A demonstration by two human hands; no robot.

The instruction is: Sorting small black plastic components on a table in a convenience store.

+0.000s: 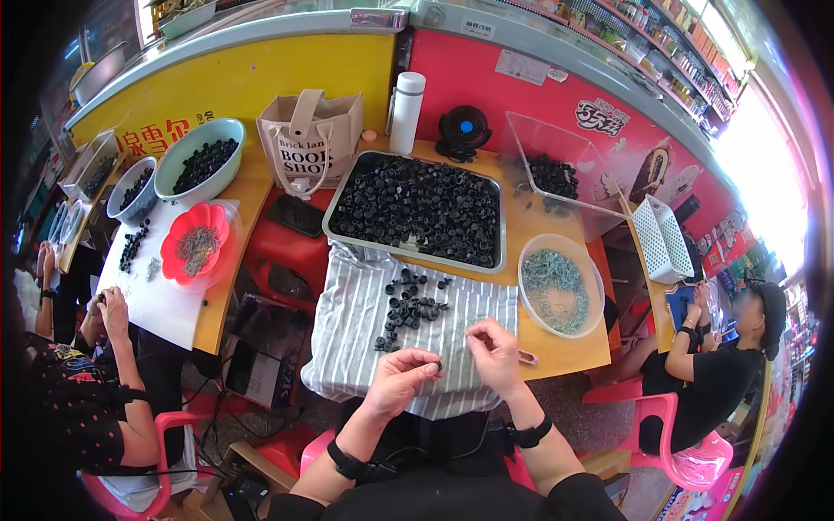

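My left hand (401,380) pinches a small round black plastic part (439,366) between thumb and fingertips, above the near edge of a grey-and-white striped cloth (347,321). Close on its right, my right hand (493,354) has thumb and forefinger pressed together; whatever they hold is too small to make out. The hands are apart. A loose cluster of black cap-like parts (417,310) lies on the cloth beyond them. Past the cloth, a metal tray (501,227) is heaped with many more. A round clear tub (599,300) at the right holds thin silvery-green pieces.
A small pink-and-white tool (528,357) lies by my right hand. Behind stand a tote bag (313,130), white bottle (407,113), small black fan (463,132) and clear bin (556,143). Co-workers sit left (87,408) and right (721,347); the left table bears bowls, including a red one (174,239).
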